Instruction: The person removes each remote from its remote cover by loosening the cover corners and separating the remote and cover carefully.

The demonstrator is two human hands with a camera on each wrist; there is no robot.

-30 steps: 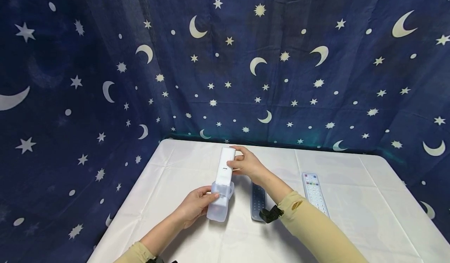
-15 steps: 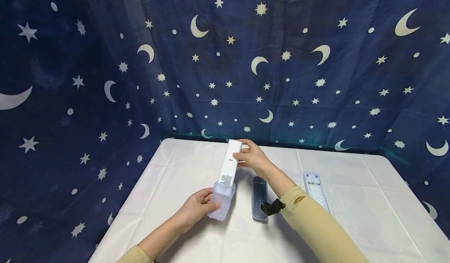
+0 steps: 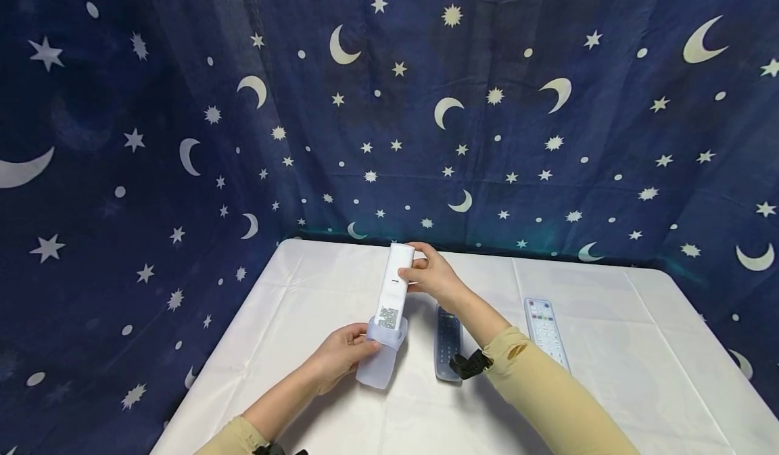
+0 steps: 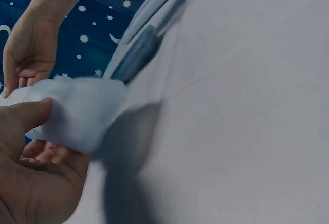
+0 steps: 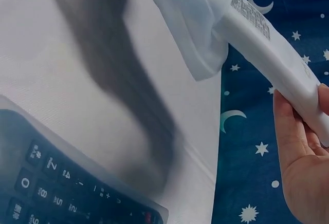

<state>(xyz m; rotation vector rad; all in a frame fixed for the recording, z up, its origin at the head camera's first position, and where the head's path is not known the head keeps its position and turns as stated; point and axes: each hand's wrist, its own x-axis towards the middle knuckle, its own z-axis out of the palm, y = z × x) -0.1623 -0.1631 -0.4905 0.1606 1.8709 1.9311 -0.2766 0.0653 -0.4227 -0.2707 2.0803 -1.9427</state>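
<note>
A white remote control (image 3: pixel 393 284) slants above the table, its back with a small latch mark and a grey printed label (image 5: pixel 251 14) facing up. Its lower end sits inside a translucent silicone cover (image 3: pixel 375 370), whose mouth is folded into a cuff. My left hand (image 3: pixel 339 357) pinches the cover just below that cuff, thumb on top and fingers beneath, as the left wrist view shows on the cover (image 4: pixel 82 111). Near the remote's far end, my right hand (image 3: pixel 433 279) grips it between thumb and fingers. The cover's closed end hangs loose past the left thumb.
A dark remote (image 3: pixel 448 350) in a clear cover lies under the right forearm. Farther right is a pale remote (image 3: pixel 546 330), also covered. Both lie on the white-clothed table (image 3: pixel 608 347), with a blue star-and-moon curtain (image 3: pixel 426 137) behind it.
The remote has slid farther out of the cover toward the far side, baring its label. The left thumb has shifted up to the cuff, and more of the cover hangs below it.
</note>
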